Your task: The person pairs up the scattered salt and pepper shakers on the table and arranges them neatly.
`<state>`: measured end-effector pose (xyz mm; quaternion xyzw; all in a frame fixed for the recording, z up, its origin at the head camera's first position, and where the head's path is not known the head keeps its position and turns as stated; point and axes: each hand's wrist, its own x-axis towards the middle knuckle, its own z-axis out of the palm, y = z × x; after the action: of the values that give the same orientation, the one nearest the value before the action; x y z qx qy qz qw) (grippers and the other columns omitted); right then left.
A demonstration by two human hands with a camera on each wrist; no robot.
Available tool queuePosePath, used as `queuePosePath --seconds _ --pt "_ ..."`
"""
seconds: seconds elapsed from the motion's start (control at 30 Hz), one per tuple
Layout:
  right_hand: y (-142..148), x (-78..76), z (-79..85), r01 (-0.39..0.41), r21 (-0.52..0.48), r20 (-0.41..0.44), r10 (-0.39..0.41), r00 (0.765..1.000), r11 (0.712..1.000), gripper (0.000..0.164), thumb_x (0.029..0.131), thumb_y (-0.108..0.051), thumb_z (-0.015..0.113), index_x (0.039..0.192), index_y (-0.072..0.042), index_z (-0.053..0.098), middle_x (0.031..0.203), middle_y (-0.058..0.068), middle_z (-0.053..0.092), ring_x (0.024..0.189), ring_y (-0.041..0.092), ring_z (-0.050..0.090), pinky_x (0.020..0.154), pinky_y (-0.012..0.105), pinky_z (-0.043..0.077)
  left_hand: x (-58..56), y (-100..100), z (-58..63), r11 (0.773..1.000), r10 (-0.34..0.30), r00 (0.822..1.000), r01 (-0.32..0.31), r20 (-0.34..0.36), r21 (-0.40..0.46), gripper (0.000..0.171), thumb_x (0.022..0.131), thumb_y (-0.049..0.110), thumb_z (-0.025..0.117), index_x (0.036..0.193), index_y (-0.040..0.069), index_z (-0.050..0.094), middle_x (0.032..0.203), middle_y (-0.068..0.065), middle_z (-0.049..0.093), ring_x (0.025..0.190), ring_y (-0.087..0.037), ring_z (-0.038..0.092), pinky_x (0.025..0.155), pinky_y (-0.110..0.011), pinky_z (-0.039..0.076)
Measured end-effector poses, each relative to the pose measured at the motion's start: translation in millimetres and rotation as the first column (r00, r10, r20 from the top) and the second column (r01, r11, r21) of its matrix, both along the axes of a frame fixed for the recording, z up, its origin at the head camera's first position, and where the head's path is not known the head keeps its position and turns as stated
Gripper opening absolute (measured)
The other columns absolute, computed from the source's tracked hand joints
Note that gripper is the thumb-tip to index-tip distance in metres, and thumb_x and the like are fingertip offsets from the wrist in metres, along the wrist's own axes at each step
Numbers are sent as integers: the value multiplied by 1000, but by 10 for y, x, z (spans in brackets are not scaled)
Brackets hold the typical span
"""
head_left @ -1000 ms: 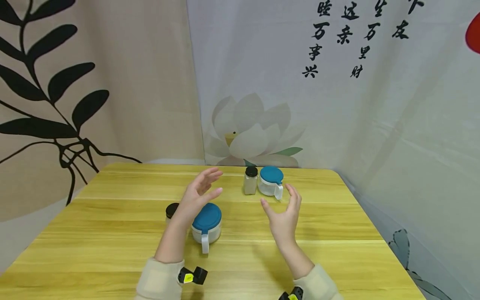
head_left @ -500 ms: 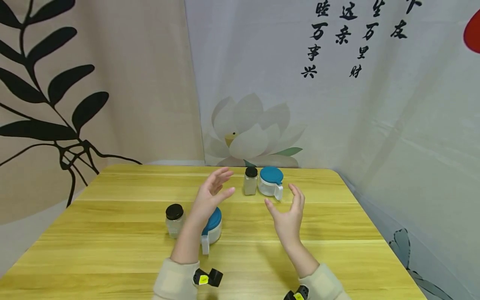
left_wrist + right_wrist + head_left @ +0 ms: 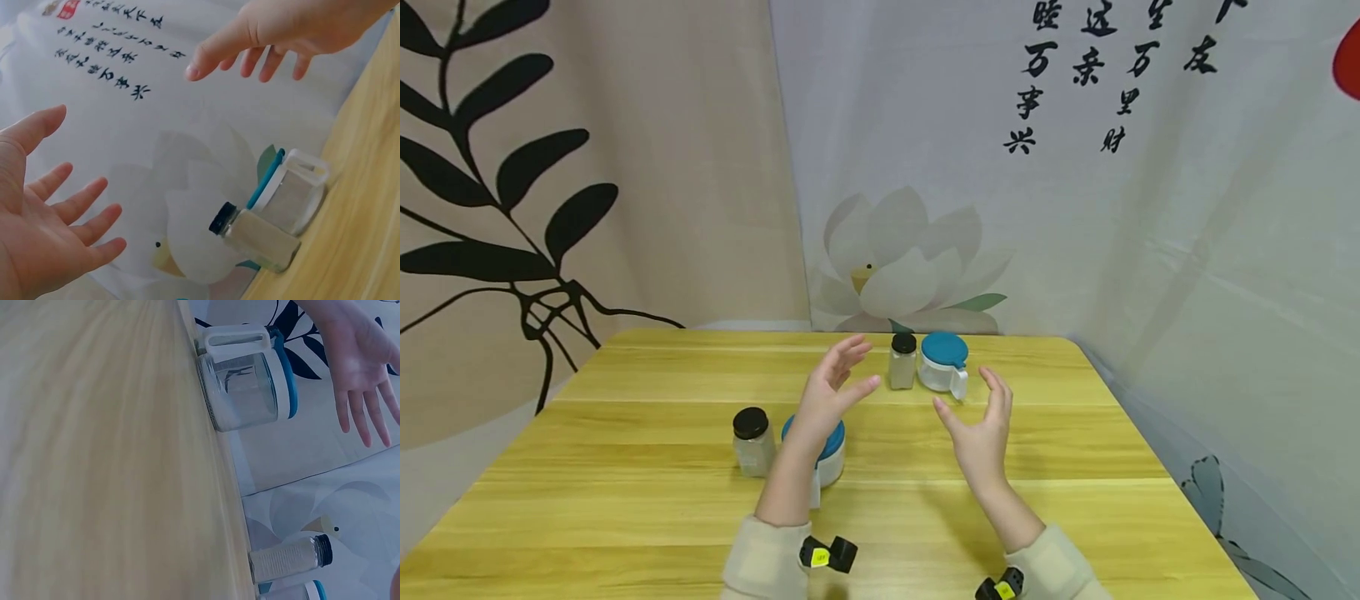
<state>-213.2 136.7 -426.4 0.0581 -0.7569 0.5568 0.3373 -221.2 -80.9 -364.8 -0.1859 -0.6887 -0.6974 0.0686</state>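
Note:
My left hand (image 3: 823,404) hovers over the table with its fingers spread and thumb apart, holding nothing. Behind its wrist, partly hidden, stands a glass seasoning jar with a blue lid and white handle (image 3: 832,458). A black-capped glass bottle (image 3: 752,443) is just left of that jar. My right hand (image 3: 983,433) is raised too, thumb and fingers apart around bare air. It is nearest to the far blue-lidded jar (image 3: 943,363), beside which stands another black-capped bottle (image 3: 902,362). In the left wrist view, this far bottle (image 3: 259,239) looks filled with pale contents.
The wooden table (image 3: 647,500) reaches back to a hanging cloth (image 3: 910,150) with a lotus print and black characters. Another cloth with a dark leaf print (image 3: 700,167) hangs at the left. Small black cameras sit on both cuffs.
My left hand has moved right, uncovering the near black-capped bottle and passing in front of the near blue-lidded jar. My right hand has shifted slightly right. The jars and bottles stay put.

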Motion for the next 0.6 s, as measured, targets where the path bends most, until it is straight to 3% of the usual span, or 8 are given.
queuePosePath --seconds 0.6 --pt "156 -63 43 30 -1 66 -30 997 1000 77 80 -29 79 140 -4 38 139 10 36 131 28 31 106 55 23 -69 175 -120 1000 23 999 -23 35 5 59 88 11 71 141 13 44 140 -10 49 132 -25 38 111 -46 20"
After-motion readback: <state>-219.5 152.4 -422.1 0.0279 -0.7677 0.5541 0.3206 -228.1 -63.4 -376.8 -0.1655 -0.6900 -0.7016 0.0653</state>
